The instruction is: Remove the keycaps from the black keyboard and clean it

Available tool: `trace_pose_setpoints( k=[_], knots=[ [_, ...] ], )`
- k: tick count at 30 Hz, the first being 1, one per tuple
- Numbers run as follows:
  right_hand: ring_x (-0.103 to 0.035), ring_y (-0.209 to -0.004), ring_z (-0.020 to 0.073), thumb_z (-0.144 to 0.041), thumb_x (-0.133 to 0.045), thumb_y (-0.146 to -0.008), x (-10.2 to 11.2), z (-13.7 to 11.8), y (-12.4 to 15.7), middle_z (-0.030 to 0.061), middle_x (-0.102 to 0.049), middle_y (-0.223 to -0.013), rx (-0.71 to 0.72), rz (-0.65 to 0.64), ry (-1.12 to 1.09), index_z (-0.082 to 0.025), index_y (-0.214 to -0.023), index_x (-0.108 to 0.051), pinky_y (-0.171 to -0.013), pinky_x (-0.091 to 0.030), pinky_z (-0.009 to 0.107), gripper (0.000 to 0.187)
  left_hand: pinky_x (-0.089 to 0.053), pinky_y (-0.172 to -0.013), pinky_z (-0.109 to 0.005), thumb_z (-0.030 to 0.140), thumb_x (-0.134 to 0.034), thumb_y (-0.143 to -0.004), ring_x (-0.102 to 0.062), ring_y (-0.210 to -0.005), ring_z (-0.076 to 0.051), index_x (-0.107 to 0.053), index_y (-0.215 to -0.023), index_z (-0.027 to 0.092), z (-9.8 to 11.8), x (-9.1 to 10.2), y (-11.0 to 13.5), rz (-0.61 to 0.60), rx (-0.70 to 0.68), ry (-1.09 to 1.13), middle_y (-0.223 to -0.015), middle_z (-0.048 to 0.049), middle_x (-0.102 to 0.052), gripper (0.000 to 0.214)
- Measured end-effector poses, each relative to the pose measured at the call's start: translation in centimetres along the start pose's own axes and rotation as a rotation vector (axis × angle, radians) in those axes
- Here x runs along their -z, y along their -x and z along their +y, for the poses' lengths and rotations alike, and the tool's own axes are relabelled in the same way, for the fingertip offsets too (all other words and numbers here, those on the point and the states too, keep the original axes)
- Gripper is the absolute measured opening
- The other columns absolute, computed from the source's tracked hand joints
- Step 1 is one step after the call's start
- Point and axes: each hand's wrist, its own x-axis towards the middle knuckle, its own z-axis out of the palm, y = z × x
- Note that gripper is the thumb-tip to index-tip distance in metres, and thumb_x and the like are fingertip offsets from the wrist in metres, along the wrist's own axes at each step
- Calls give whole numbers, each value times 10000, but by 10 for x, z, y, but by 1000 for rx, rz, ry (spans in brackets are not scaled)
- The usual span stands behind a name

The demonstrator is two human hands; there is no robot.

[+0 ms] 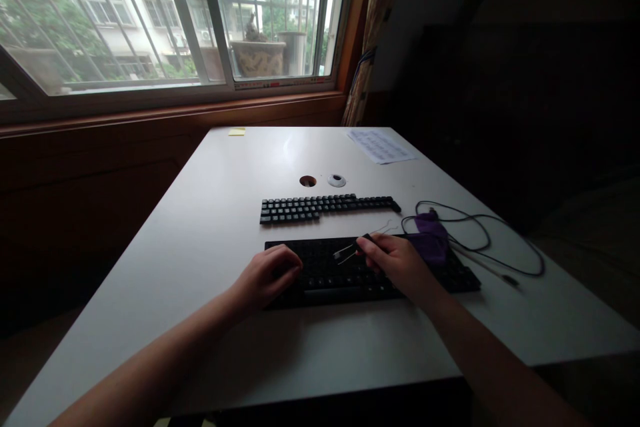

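A black keyboard lies across the white table in front of me, many of its upper keys without caps. My right hand pinches the dark handle of a wire keycap puller above the keyboard's middle. The puller's wire prongs point left, and a small keycap seems to sit between them. At the keyboard's left end is my left hand, fingers curled in towards the thumb; whatever is between them is hidden. Behind the keyboard, removed black keycaps stand in rows.
Right of my right hand lie a purple cloth pouch and a looped black cable. Farther back on the table are a round hole, a grommet cover, printed sheets and yellow sticky notes.
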Motion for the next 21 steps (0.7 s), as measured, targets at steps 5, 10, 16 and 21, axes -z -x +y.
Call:
trace_pose_setpoints(
  k=[5, 10, 16, 21],
  knots=[
    [-536, -550, 119, -557, -540, -916, -18, -10, -4, -4, -611, -633, -11, -70, -194, -181, -721, -603, -567, -433, 253, 428, -544, -746, -279, 207, -603, -903, -643, -843, -158, -627, -1015, 179, -3, -3, 1, 58, 14, 56, -969, -66, -653, 118],
    [-524, -541, 108, -551, -556, -912, -36, -20, -7, -5, -617, -658, 3, -156, -328, -179, -756, -618, -551, -424, 244, 409, -572, -760, -283, 228, -639, -886, -670, -856, -163, -632, -1045, 177, -2, -4, 3, 111, 39, 114, -997, -76, -658, 167],
    [-519, -540, 107, -566, -567, -902, -47, -23, -8, -2, -620, -664, 12, -179, -388, -178, -760, -624, -541, -415, 246, 417, -547, -673, -257, 272, -646, -889, -649, -750, -155, -632, -967, 172, 2, -1, 4, 167, 83, 85, -876, -58, -688, 128],
    [-506, -544, 108, -569, -567, -900, -51, -24, -8, 1, -613, -654, -2, -165, -399, -176, -746, -626, -556, -413, 254, 427, -544, -692, -264, 261, -660, -878, -648, -767, -160, -614, -979, 171, 3, -2, 5, 178, 115, 141, -881, -58, -677, 143]
  ],
)
